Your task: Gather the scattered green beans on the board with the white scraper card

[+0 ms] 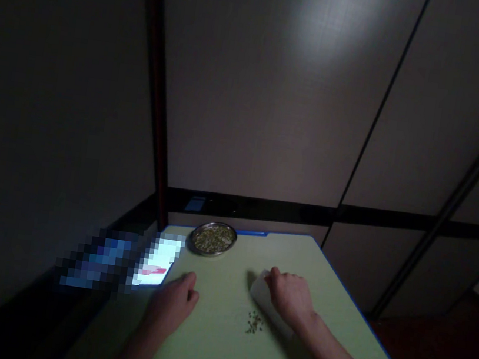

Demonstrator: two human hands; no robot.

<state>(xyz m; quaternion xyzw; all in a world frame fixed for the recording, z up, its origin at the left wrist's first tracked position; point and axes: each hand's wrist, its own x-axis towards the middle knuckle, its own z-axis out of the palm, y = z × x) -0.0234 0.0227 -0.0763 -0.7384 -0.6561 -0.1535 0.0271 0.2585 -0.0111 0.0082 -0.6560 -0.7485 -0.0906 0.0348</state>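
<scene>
My right hand (292, 297) is closed at the upper edge of a white, paper-like sheet (260, 292). The sheet stands tilted on the table, partly hidden behind that hand and forearm; whether it is paper or thin plastic I cannot tell. A small scatter of dark seeds or beans (254, 323) lies on the tabletop just left of it. My left hand (172, 301) rests as a loose fist on the table's left side, with nothing visible in it. Farther back, a round metal dish (214, 239) holds many small greenish seeds or beans.
The pale green table (208, 341) has a blue rim. A lit phone or tablet screen (159, 260), partly pixelated, lies by its left edge. Panelled cabinet doors (259, 99) rise directly behind the table. The room is dim.
</scene>
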